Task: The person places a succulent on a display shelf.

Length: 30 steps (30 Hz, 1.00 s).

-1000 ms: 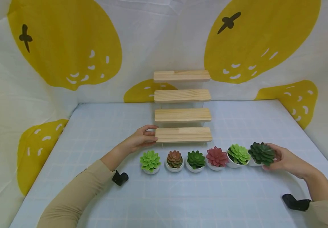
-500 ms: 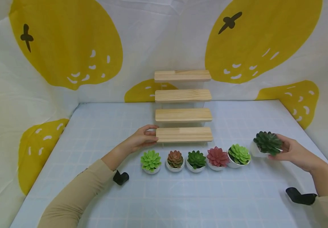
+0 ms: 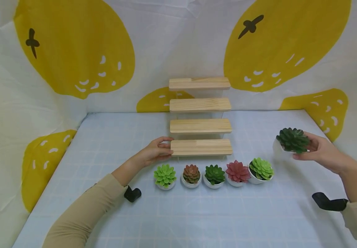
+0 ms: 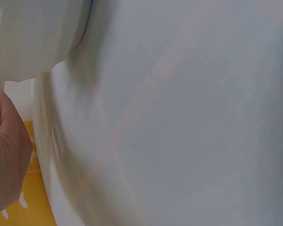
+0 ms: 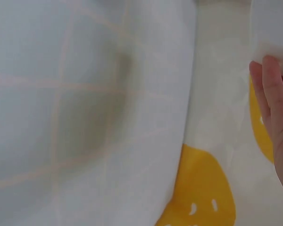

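My left hand [image 3: 155, 151] grips the left end of the lowest board of a stepped wooden display stand [image 3: 201, 147], thumb in front and fingers behind. In the left wrist view, that hand [image 4: 7, 155] shows at the left edge below a near white pot [image 4: 33, 37]. Off to the right, my right hand [image 3: 325, 151] holds a dark green potted succulent [image 3: 293, 140] up above the table, its white pot tilted. The right wrist view catches the fingers [image 5: 273, 89] against the underside of the white pot [image 5: 273, 28].
In front of the stand runs a row of potted succulents: light green [image 3: 165, 175], brown [image 3: 191, 174], green [image 3: 214, 174], red [image 3: 238, 171] and light green [image 3: 261, 168]. A pale checked cloth [image 3: 178, 217] covers the table; a lemon-print cloth [image 3: 178, 44] hangs behind.
My right hand has lifted the dark green succulent off the row's right end and moved it up and away toward the back right. The left hand keeps its grip on the stand.
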Available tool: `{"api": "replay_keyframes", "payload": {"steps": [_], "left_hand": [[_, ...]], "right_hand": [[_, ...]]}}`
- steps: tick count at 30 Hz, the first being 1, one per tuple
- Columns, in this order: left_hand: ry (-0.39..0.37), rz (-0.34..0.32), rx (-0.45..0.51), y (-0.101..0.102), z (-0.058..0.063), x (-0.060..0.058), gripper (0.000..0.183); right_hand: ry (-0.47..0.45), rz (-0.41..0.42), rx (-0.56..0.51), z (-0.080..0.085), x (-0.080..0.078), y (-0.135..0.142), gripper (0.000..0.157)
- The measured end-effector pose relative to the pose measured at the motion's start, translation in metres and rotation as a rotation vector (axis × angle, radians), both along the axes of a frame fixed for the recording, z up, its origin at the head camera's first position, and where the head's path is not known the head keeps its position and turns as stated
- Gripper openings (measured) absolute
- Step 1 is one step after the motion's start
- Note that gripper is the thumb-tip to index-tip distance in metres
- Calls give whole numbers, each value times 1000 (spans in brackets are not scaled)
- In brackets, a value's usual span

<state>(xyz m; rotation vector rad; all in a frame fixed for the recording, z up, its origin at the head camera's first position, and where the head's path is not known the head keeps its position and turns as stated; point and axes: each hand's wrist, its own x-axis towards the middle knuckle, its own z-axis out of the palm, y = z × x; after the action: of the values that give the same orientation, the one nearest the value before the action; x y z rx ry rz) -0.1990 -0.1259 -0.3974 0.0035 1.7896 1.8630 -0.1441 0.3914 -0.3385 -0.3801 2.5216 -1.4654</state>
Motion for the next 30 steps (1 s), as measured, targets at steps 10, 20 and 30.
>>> {"api": "replay_keyframes", "payload": {"steps": [10, 20, 30], "left_hand": [[11, 3, 7, -1, -1, 1, 54], [16, 1, -12, 0, 1, 2, 55], [4, 10, -18, 1, 2, 3, 56]], "right_hand": [[-2, 49, -42, 24, -16, -15, 53], [34, 6, -2, 46, -29, -30, 53], [41, 37, -9, 67, -44, -48, 52]]}}
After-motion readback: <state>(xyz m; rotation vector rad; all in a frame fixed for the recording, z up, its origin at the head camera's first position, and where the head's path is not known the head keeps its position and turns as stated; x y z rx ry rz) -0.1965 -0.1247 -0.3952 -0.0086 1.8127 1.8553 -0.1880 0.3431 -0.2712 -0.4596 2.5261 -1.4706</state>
